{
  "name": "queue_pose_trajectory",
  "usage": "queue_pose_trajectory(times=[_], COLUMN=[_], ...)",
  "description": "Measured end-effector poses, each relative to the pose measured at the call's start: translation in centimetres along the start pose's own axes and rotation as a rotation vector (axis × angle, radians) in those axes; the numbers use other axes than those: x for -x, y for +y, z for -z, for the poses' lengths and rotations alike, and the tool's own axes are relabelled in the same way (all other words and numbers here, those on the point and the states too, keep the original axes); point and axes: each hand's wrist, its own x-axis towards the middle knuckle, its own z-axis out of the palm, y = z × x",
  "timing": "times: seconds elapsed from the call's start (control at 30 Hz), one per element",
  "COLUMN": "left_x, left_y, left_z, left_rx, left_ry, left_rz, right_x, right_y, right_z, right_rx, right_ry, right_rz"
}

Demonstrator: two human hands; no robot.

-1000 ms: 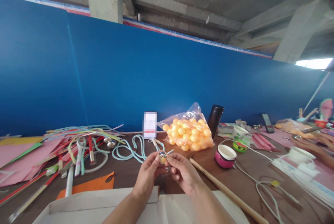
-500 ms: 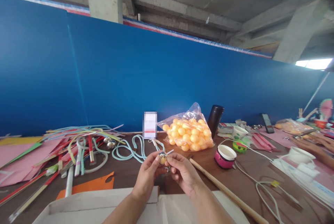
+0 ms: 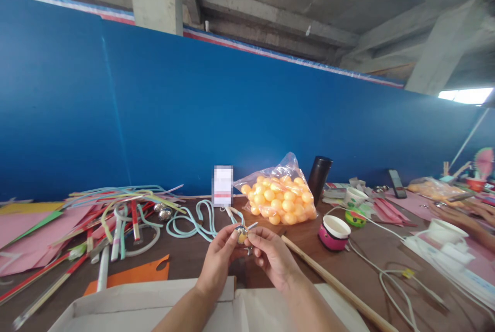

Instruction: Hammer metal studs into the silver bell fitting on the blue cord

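Note:
My left hand [image 3: 217,257] and my right hand [image 3: 275,259] meet in front of me over the table, fingertips closed from both sides around a small silver bell [image 3: 242,235]. Round and shiny, the bell shows a yellowish reflection on its lower part. A thin white piece [image 3: 252,226] sticks out by the right fingertips, and a small pale hook-like bit [image 3: 249,251] shows below the fingers; what they belong to is unclear. Behind the hands lie a light blue cord [image 3: 191,226] and a clear bag of orange balls [image 3: 277,199].
Left: coloured paper [image 3: 36,242], red-and-white sticks [image 3: 69,275], silver balls [image 3: 165,213]. Right: a wooden stick [image 3: 332,280], a pink-wrapped cup [image 3: 333,239], a black bottle [image 3: 319,177], white cables [image 3: 390,272]. White cardboard [image 3: 154,311] lies nearest me. Another person's hand [image 3: 450,217] is far right.

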Motion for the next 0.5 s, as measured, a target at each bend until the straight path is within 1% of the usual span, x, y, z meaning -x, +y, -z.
queue_pose_trajectory(times=[0.5], left_x=[-0.04], left_y=[-0.11], left_z=[-0.06], left_rx=[-0.022], left_ry=[0.022], left_rz=[-0.028], right_x=[0.17], right_y=[-0.53], right_z=[-0.41], right_rx=[0.049], right_ry=[0.007], right_rz=[0.046])
